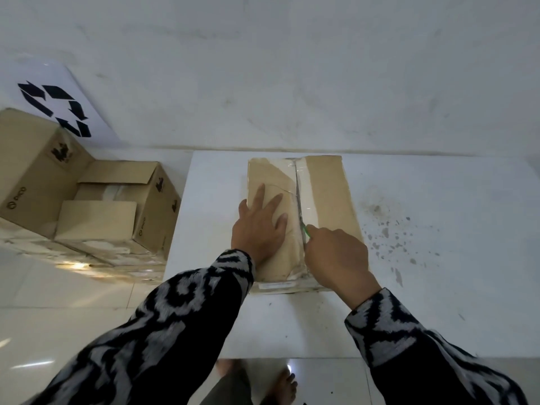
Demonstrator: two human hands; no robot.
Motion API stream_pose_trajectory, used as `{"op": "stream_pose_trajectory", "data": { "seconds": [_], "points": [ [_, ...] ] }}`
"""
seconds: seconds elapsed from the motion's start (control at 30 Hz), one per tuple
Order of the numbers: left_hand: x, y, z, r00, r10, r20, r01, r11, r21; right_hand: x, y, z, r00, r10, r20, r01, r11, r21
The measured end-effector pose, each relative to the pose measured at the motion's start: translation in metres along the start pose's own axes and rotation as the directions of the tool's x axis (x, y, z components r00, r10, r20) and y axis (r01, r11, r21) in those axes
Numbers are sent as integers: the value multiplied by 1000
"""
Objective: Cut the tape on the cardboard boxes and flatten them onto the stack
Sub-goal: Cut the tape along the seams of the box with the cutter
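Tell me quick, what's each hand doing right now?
Left hand: open, fingers straight, pressing flat on the cardboard box.
Right hand: closed, its grip around a green-handled cutter at the taped seam.

A closed brown cardboard box lies on a white table, its centre seam sealed with clear tape. The left hand presses flat on the left flap, fingers spread. The right hand grips a green-handled cutter with its blade at the taped seam. On the tiled floor at left stands an open brown cardboard box on flattened cardboard.
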State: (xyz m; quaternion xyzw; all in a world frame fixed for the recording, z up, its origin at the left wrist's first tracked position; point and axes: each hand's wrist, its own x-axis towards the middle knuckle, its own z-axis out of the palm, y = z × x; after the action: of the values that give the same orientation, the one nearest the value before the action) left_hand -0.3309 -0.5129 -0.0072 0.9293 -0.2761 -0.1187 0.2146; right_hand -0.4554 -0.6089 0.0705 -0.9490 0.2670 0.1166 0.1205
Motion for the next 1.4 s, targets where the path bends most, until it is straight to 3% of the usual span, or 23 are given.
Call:
{"op": "stream_pose_trajectory", "data": {
  "seconds": [0.6,0.9,1.4],
  "points": [
    [-1,-3,0,999,-1,42,1,1000,20,-2,-11,-2,993,87,73,-88,996,-2],
    [-1,-3,-2,998,-4,55,4,1000,1,-28,-9,-5,986,69,150,-58,996,-75],
    [-3,0,-7,996,-14,90,13,1000,16,-71,-2,1,995,59,86,-55,997,-49]
  ]
}}
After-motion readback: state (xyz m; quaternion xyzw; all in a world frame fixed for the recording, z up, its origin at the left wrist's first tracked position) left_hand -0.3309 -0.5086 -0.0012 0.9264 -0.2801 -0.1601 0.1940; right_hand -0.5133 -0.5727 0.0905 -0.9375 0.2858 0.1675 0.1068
